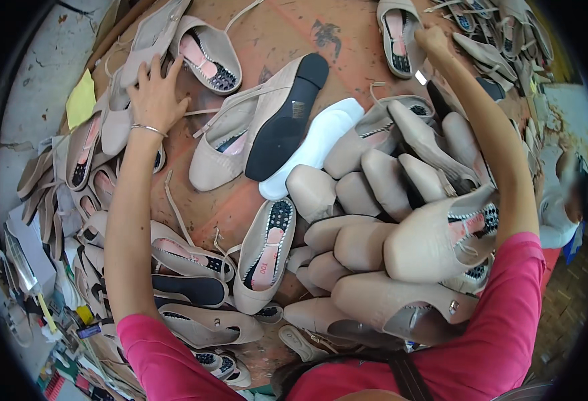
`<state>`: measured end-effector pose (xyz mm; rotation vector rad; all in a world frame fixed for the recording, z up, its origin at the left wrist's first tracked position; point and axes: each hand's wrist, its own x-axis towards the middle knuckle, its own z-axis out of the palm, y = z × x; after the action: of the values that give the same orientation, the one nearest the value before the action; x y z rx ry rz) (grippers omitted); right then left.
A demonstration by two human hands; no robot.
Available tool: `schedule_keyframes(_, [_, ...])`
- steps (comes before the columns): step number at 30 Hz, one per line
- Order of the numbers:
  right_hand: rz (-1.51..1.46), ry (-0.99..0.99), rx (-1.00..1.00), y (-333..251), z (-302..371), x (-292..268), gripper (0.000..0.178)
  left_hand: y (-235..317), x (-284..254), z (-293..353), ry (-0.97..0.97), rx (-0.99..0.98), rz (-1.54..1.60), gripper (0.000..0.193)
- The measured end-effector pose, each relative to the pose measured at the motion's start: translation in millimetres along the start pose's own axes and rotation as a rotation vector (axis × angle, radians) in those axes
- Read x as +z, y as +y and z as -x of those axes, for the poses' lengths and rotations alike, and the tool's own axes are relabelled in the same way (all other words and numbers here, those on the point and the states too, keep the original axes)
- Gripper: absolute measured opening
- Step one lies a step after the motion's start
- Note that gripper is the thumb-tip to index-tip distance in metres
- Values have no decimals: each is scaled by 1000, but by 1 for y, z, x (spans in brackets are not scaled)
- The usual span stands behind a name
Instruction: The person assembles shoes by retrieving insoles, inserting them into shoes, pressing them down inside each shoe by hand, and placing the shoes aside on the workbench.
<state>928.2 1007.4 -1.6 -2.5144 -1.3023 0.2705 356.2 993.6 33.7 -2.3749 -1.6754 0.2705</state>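
Observation:
My left hand lies with fingers spread, its fingertips over a beige flat shoe at the far left of the table. Right beside it is another beige shoe, its pink and black-dotted insole showing. At the far right, my right hand grips the side of a beige shoe with a similar insole; some of its fingertips are hidden. Between my arms, one beige shoe sits upright against another turned on its side, with its black sole showing. Next to that sole lies a white insole-shaped piece.
A large pile of beige shoes stands in front of my right arm. More shoes crowd beneath my left forearm and along the left edge. Further shoes lie at the far right. A yellow paper is at the left edge.

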Motion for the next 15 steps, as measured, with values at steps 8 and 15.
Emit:
schedule_keyframes(8, [-155,387,-300,-116,23,-5,34,-22,8,-23,149,60,130,69])
schedule_keyframes(15, [165,-189,-619,-210,-2,42,60,-3,-8,6,103,108,255,48])
